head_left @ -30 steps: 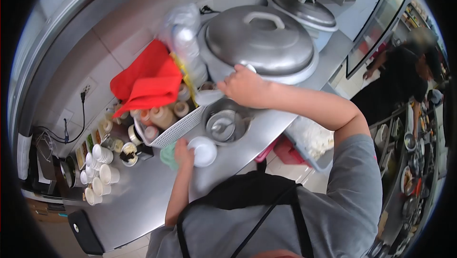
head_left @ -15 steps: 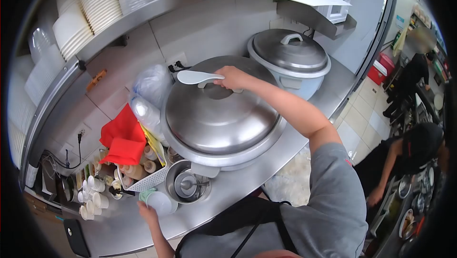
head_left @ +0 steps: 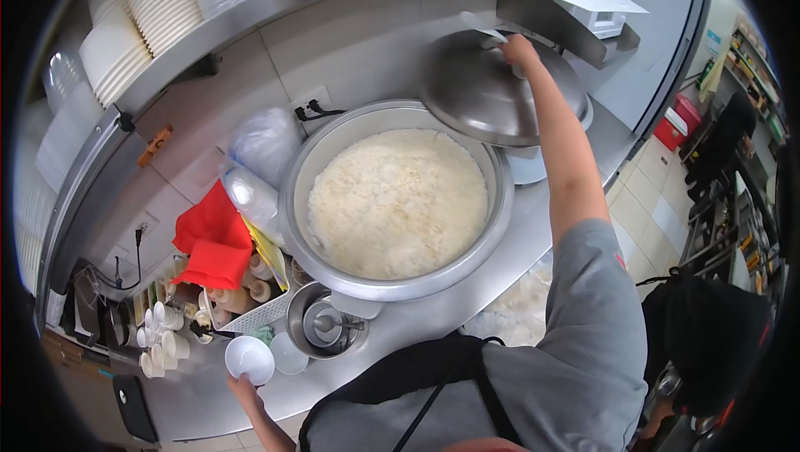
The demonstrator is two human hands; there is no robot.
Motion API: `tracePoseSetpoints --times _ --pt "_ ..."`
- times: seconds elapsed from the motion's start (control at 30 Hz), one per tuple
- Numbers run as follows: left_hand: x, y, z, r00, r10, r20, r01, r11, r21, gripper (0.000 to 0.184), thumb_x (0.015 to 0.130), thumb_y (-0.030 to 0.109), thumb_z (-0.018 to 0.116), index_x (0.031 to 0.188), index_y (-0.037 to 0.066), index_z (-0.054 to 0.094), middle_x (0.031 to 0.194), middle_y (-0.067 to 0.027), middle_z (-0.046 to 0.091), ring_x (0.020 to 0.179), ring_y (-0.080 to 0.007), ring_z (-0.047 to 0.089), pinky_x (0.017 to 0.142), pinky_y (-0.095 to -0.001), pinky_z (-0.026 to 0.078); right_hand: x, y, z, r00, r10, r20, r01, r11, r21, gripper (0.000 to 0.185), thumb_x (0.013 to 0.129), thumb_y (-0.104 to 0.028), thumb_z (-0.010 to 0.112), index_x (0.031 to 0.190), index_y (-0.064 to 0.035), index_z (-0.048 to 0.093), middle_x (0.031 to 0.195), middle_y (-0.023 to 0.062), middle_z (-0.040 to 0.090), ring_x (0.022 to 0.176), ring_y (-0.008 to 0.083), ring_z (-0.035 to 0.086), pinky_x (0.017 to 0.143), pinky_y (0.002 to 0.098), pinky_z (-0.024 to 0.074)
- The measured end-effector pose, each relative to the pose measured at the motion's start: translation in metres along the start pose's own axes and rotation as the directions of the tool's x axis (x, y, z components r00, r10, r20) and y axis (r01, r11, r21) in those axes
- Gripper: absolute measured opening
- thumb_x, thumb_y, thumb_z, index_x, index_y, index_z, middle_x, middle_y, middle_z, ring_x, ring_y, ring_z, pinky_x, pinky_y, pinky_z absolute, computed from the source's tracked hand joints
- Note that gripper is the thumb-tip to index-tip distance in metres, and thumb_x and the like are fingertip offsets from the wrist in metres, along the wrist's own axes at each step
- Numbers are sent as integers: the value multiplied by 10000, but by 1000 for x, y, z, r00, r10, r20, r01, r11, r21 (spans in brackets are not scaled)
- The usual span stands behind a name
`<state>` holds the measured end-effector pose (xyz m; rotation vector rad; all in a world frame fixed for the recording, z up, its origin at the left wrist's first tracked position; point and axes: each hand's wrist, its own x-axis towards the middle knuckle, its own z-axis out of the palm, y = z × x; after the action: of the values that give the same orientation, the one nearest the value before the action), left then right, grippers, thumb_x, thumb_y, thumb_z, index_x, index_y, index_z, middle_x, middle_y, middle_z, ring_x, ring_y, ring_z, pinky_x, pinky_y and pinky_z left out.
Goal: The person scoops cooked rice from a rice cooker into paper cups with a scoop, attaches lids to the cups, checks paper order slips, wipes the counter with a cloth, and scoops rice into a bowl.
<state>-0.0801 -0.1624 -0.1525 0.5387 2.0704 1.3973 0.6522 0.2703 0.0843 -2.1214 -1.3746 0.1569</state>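
My right hand (head_left: pixel 520 50) is closed on the handle of a large domed metal lid (head_left: pixel 479 89). A white rice paddle (head_left: pixel 478 24) is also in that hand, its blade pointing left. The lid is to the upper right of a wide cooker (head_left: pixel 293 227), over a second cooker (head_left: pixel 530 169) behind it. Cooked white rice (head_left: pixel 396 202) fills the uncovered cooker. In the lower left, my left hand (head_left: pixel 244 391) grips a small white bowl (head_left: pixel 250 360) by its edge, mouth up. Another pale round bowl (head_left: pixel 289 354) sits on the counter beside it.
A metal pot (head_left: pixel 298 319) with a ladle inside stands before the cooker. Left of it are a white basket (head_left: pixel 267 312) of bottles, a red cloth (head_left: pixel 212 235) and stacked cups (head_left: pixel 167 344). Stacked bowls (head_left: pixel 162 2) line the shelf above. A person (head_left: pixel 708 344) bends at the right.
My right hand has lifted the lid off the cooker and carried it right and back, exposing the rice. My left hand has raised the bowl slightly, moving left.
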Motion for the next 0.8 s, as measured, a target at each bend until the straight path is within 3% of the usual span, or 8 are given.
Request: tracePoseSetpoints --times 0.2,0.33,0.4,0.47,0.53,0.6,0.67,0.8 --pt "-5 2 5 1000 20 18 -18 990 -139 565 698 33 420 1254 -4 322 1156 -167 466 1002 -296 518 773 -385 470 37 38 30 998 62 -22 -65 983 -172 361 767 -320 559 1023 -67 589 1078 165 572 1020 324 538 840 396 440" --pt "-6 18 16 997 33 77 -13 970 -241 559 715 -5 443 1261 4 320 1169 -158 465 1043 -284 493 855 -376 427 17 12 24 946 -218 -242 98 899 -427 312 803 -296 514 999 -60 570 978 174 602 961 332 563 792 424 457" --pt "-12 42 35 993 43 109 -4 941 -338 550 724 -22 467 1256 5 330 1174 -157 465 1050 -278 490 890 -372 405 -31 -37 16 905 -327 -272 236 918 -319 418 785 -440 525 998 -85 577 943 181 607 914 335 574 776 444 450" --pt "-23 81 65 975 105 195 -6 892 -451 544 731 -25 493 1252 1 339 1177 -155 464 1057 -276 486 907 -378 397 -72 -82 36 851 -465 -245 411 879 -240 362 793 -392 533 1037 -129 577 941 162 612 935 332 565 813 424 433" --pt "-31 116 105 940 208 271 -27 837 -547 523 747 -26 496 1246 -16 341 1175 -150 471 1066 -272 483 913 -390 393 -89 -105 91 740 -656 -146 620 750 -229 321 804 -327 541 1062 -139 577 918 129 624 917 314 572 795 416 435" --pt "-38 142 153 889 344 304 -57 740 -670 507 752 -21 507 1236 -31 355 1170 -145 480 1071 -254 484 920 -372 387 -144 -146 124 661 -735 153 690 514 -509 233 782 -241 555 994 -160 608 876 85 631 904 248 571 803 393 404" --pt "-38 158 203 855 439 275 -71 625 -777 467 756 -22 506 1204 -57 378 1158 -140 488 1052 -239 492 920 -348 375 -175 -165 162 380 -920 95 792 271 -547 174 740 -181 556 891 -136 629 789 55 629 843 196 563 818 385 353" --pt "-39 175 266 868 473 150 -129 508 -852 471 782 -32 421 1240 -14 315 1198 -153 424 1081 -244 464 912 -355 385 -182 -184 214 393 -887 241 728 141 -671 126 692 -139 563 795 -100 625 740 53 617 817 190 553 841 376 306"
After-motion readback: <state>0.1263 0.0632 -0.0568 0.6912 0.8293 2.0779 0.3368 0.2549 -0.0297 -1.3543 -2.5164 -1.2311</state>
